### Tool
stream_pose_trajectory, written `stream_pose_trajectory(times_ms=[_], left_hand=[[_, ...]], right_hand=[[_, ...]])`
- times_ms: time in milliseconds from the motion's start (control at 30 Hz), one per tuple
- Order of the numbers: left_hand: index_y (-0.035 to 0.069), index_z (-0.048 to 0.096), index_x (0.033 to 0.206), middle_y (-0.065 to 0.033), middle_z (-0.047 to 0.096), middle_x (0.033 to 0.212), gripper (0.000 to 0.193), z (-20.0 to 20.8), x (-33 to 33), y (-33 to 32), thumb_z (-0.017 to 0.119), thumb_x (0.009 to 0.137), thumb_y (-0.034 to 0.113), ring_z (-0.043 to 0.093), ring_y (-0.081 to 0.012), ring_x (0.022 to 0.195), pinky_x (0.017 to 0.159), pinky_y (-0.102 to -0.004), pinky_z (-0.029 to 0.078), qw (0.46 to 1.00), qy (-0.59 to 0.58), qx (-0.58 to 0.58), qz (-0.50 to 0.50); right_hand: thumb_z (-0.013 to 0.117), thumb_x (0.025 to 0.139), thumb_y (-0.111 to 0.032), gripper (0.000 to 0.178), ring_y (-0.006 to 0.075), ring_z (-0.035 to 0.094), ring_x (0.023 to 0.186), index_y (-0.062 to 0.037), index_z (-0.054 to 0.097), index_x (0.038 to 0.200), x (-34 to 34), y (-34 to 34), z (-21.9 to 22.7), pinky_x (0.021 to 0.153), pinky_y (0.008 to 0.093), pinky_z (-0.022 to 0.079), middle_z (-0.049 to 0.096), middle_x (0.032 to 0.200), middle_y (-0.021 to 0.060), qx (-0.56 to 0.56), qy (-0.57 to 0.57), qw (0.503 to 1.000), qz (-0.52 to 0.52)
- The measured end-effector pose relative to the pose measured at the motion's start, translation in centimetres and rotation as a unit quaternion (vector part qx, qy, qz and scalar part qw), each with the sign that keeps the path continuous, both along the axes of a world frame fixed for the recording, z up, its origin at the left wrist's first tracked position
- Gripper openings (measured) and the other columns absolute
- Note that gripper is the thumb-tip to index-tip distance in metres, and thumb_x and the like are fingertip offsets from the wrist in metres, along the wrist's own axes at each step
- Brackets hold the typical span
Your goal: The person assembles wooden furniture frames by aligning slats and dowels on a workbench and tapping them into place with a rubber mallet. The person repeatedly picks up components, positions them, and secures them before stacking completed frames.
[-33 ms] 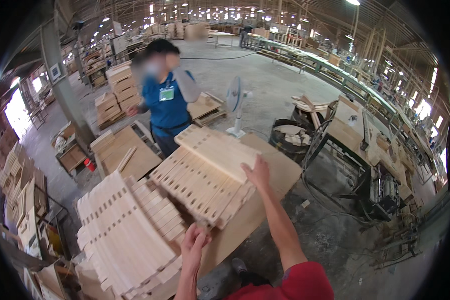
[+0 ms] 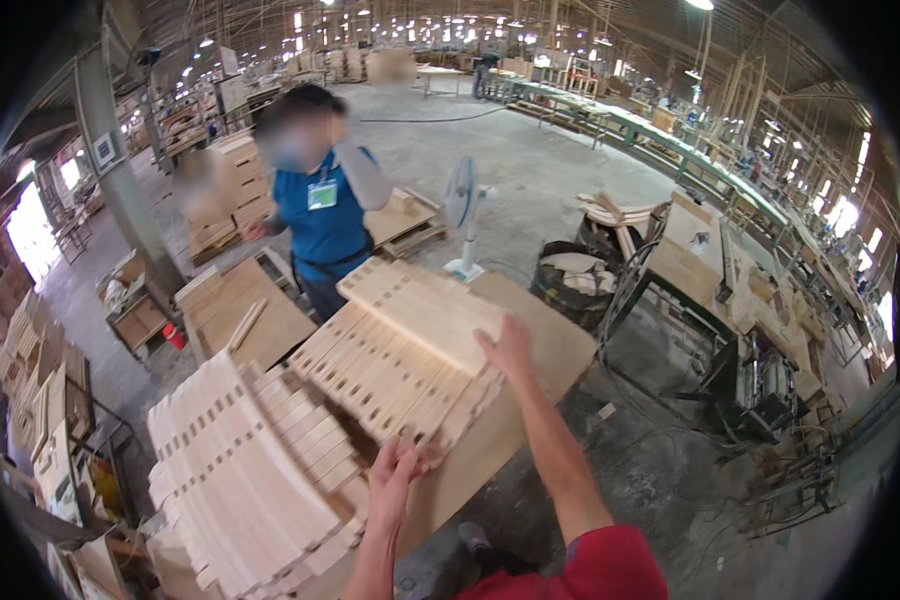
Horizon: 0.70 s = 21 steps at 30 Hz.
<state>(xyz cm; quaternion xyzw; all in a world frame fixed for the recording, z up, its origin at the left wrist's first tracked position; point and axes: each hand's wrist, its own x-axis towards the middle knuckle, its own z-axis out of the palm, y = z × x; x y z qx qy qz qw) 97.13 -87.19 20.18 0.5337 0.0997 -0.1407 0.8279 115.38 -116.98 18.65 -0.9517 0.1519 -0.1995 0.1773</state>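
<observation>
In a wide workshop, at a brown tabletop [image 2: 555,345], has the right hand [image 2: 508,350] laid at the right end of the upper pale boards [image 2: 420,312], atop a row of slotted boards [image 2: 400,372]. Curls the left hand [image 2: 398,460] at the row's near corner, beside another stack [image 2: 255,465]; cannot tell either grip as wide, narrow or holding wood.

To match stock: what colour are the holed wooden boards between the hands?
The holed wooden boards are pale tan, best in head view.
</observation>
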Motion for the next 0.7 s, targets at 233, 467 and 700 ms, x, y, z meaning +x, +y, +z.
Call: stream_pose_trajectory(times_ms=[233, 467, 700], left_hand=[[-0.006, 0.043, 0.147, -0.0090, 0.065, 0.096, 0.060, -1.4, 17.6, -15.7, 0.066, 0.096, 0.017, 0.062, -0.0150, 0.068, 0.057, -0.0298, 0.055, 0.995, 0.084, 0.054, 0.032], [-0.001, 0.059, 0.115, -0.0084, 0.058, 0.088, 0.029, -3.3, 18.2, -21.2, 0.063, 0.097, 0.020, 0.064, -0.0198, 0.065, 0.055, -0.0318, 0.056, 0.992, 0.058, 0.068, 0.091], [-0.003, 0.064, 0.116, -0.0100, 0.063, 0.091, 0.031, -6.0, 9.9, -19.7, 0.066, 0.098, 0.022, 0.064, -0.0183, 0.061, 0.055, -0.0341, 0.057, 0.981, 0.139, 0.110, 0.075]], right_hand=[[0.056, 0.094, -0.062, 0.065, 0.0373, 0.065, 0.116, -0.0072, 0.067, 0.126, 8.0, -3.8, -2.0, 0.098, 0.0487, 0.051, 0.066, 0.129, 0.0209, 0.053, 0.092, 0.976, 0.189], [0.062, 0.092, -0.054, 0.059, 0.0399, 0.065, 0.112, -0.0012, 0.069, 0.117, 7.8, -6.8, -4.5, 0.094, 0.0460, 0.052, 0.068, 0.121, 0.0232, 0.148, 0.049, 0.974, 0.166], [0.073, 0.089, -0.043, 0.050, 0.0343, 0.067, 0.096, 0.0029, 0.066, 0.107, -2.0, -7.8, -5.1, 0.088, 0.0406, 0.054, 0.069, 0.104, 0.0203, 0.228, 0.050, 0.948, 0.216]])
